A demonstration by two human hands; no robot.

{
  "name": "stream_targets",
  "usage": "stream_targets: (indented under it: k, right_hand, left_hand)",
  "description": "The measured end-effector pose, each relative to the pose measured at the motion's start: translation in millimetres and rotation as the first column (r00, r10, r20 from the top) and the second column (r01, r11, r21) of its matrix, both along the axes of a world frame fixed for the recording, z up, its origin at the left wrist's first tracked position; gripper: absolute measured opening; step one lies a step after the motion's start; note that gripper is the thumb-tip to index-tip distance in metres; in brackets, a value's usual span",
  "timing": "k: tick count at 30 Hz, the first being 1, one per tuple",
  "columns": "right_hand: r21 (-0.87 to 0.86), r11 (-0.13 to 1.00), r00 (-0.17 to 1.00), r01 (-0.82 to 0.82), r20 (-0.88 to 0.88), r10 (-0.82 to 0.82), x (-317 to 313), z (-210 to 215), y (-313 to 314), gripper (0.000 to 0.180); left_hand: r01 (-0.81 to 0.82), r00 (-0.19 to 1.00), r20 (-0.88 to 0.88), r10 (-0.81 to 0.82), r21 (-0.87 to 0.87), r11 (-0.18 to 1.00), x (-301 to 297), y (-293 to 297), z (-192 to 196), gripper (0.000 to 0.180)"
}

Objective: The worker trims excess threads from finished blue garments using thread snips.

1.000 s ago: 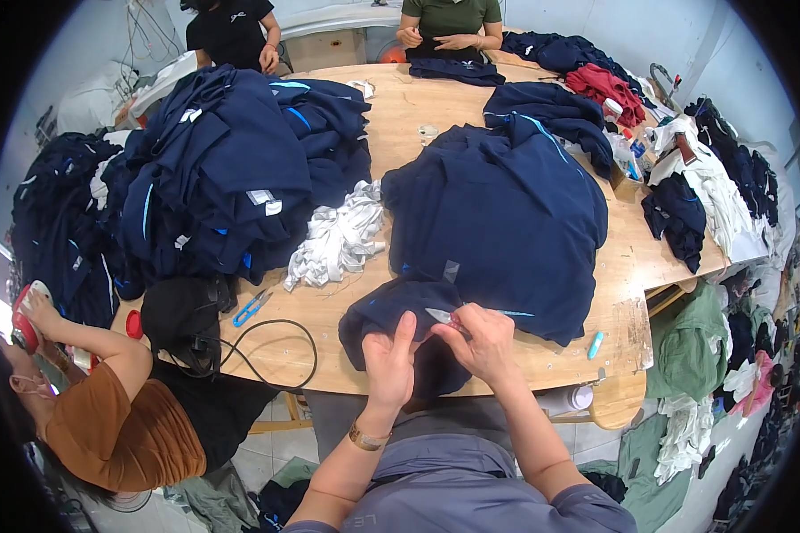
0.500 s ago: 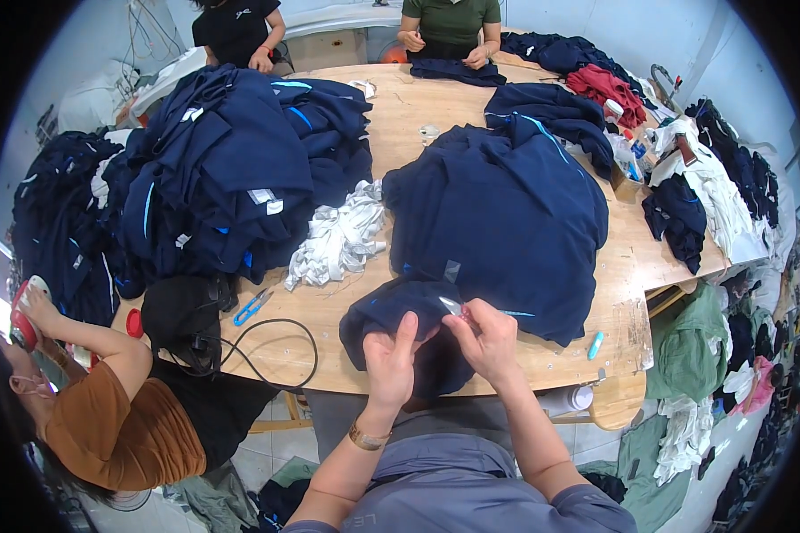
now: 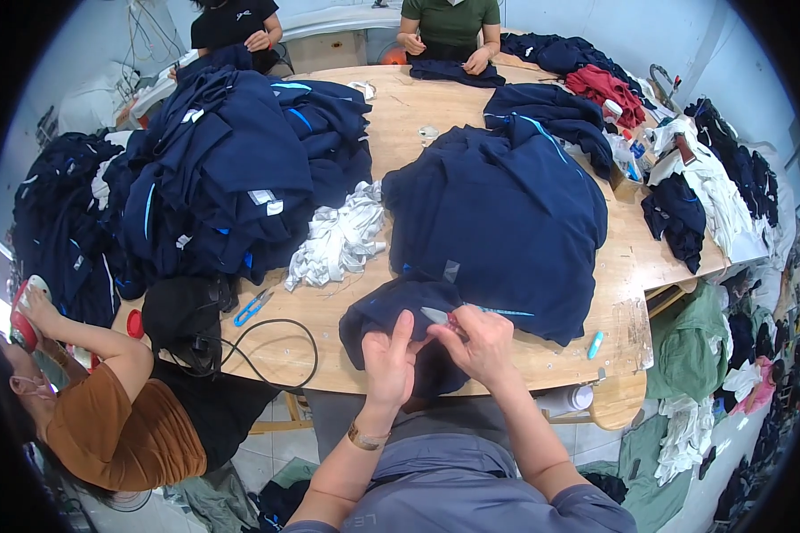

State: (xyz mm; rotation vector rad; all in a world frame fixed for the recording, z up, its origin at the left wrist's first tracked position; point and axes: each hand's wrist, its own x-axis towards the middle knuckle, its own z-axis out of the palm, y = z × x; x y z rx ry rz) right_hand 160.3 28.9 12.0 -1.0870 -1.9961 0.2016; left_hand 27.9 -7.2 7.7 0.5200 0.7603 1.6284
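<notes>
A dark navy garment (image 3: 384, 306) is bunched at the table's near edge, partly overhanging it. My left hand (image 3: 391, 364) grips its near fold, thumb up and fingers curled beneath. My right hand (image 3: 480, 342) is closed around small thread snips (image 3: 435, 315), their silver blades pointing left over the cloth near my left thumb. The snips' handle is mostly hidden in my fingers. Just beyond lies a spread navy garment (image 3: 498, 213) with light-blue piping.
A tall navy garment pile (image 3: 213, 169) stands left, beside white strips (image 3: 340, 235). Blue-handled snips (image 3: 252, 307), a black cable (image 3: 315, 346) and a turquoise marker-like stick (image 3: 595, 345) lie nearby. A person in brown (image 3: 133, 426) sits left; two others work across the table.
My right hand has shifted slightly left, and the snips' blades now show more, farther left over the cloth. Across the table, the person in black has raised a hand and lifted navy cloth.
</notes>
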Motion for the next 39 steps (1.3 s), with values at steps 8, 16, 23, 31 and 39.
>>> stream_targets:
  k: [8, 16, 23, 31, 39]
  right_hand:
    - [-0.067, 0.998, 0.995, 0.020, -0.101, -0.027, 2, 2, -3, 0.032]
    - [-0.305, 0.950, 0.919, 0.066, -0.352, -0.177, 0, -1, -4, 0.031]
    - [-0.455, 0.862, 0.806, -0.221, -0.583, -0.102, -13, 4, 0, 0.019]
    - [-0.419, 0.872, 0.668, -0.253, -0.728, -0.155, -17, 6, -2, 0.016]
    - [-0.097, 0.949, 0.868, -0.299, -0.441, 0.228, -9, -5, -25, 0.016]
  left_hand:
    - [0.038, 0.996, 0.079, -0.038, 0.001, 0.999, -4, 1, 4, 0.024]
    - [0.045, 0.997, 0.060, -0.045, -0.006, 0.999, -2, 0, 8, 0.022]
    - [0.072, 0.997, -0.039, -0.070, 0.046, 0.996, 3, -1, 2, 0.024]
    - [0.121, 0.992, 0.030, -0.119, -0.056, 0.991, 4, 2, 14, 0.022]
    - [-0.038, 0.999, -0.013, 0.038, -0.024, 0.999, 4, 6, 1, 0.016]
